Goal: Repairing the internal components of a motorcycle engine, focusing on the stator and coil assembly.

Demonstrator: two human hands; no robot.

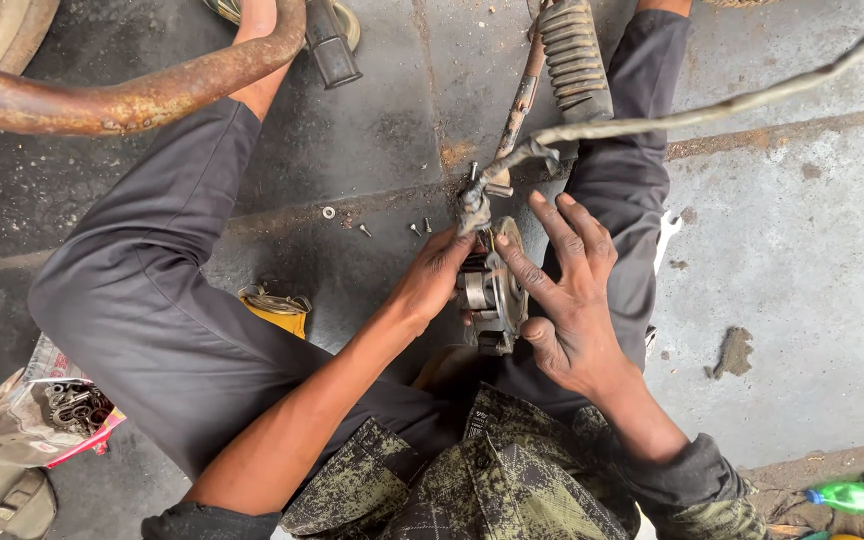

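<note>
At the centre of the frame, between the knees of a person seated on a stained concrete floor [812, 260], sits a round, greasy metal brake assembly [492, 295]. The left hand [434, 278] comes in from the lower left and is closed around the assembly's left side, fingers curled onto the dirty cable end [474, 205] that meets it from above. The right hand [567, 295] lies against the assembly's right face, fingers spread and nearly straight, the palm pressed flat rather than gripping; its thumb hooks under the lower edge. A grimy cable [712, 108] runs from that joint up to the upper right corner of the frame, crossing in front of a ribbed rubber boot [574, 55] and a thin rusty rod [520, 105] at the top centre. A rusty curved pipe [122, 100] sweeps across the upper left, passing over the person's dark trouser leg [142, 300]. A few small screws and a washer [328, 212] lie loose on the floor just left of the hands. A yellow-edged object [274, 308] rests in the gap under the left leg. At the lower left a torn bag of metal parts [62, 410] sits on the floor, and a green plastic bottle [857, 496] lies at the lower right. A white spanner [666, 238] shows just right of the right knee.
</note>
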